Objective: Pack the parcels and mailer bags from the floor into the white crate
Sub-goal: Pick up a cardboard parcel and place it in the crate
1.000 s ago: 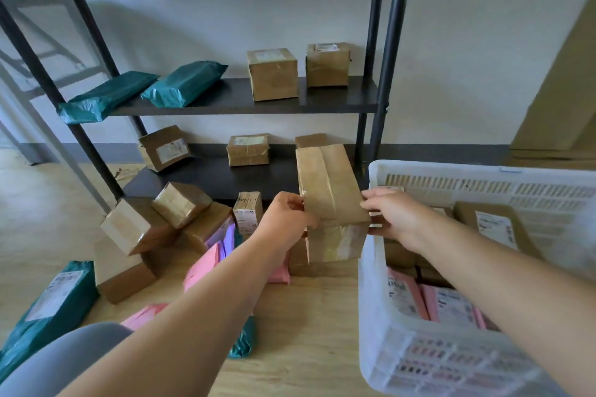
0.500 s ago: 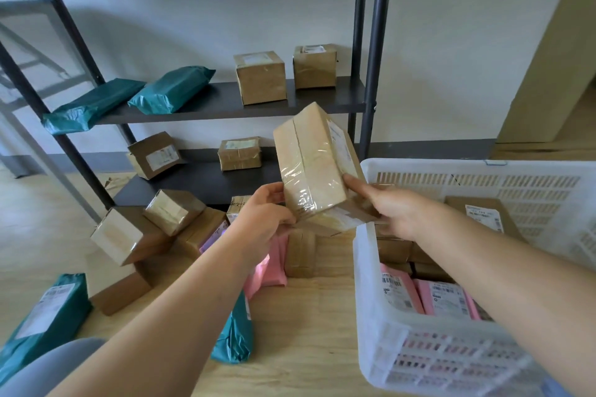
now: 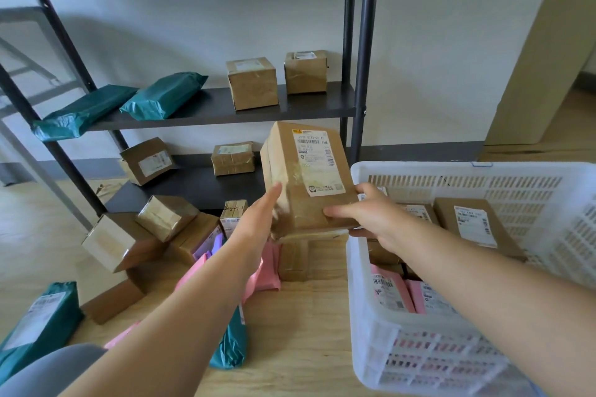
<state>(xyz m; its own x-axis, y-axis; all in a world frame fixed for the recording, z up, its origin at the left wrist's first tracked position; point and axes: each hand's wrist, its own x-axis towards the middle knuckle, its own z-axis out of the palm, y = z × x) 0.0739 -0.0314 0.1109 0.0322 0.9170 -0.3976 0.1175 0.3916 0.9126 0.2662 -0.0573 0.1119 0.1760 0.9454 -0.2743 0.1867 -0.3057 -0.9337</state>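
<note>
A tall brown cardboard parcel (image 3: 306, 177) with a white shipping label facing me is held in the air, just left of the white crate (image 3: 451, 361). My right hand (image 3: 367, 219) grips its lower right corner, thumb on the front and fingers underneath. My left hand (image 3: 258, 226) lies flat against its left side with straight fingers. Inside the crate are brown boxes (image 3: 474, 229) and pink mailer bags (image 3: 390, 293). On the floor lie more brown parcels (image 3: 113, 240), pink mailers (image 3: 267, 267) and teal mailer bags (image 3: 38, 325).
A dark metal shelf rack (image 3: 361, 74) stands behind, with teal bags (image 3: 164, 95) and brown boxes (image 3: 253, 82) on its shelves. One brown box (image 3: 293, 258) sits on the floor directly under the held parcel. A beige panel (image 3: 545, 51) leans at the right.
The parcel was lifted off the floor pile and turned so its label faces me, moving right toward the crate. My left hand went from gripping it to lying flat against its side.
</note>
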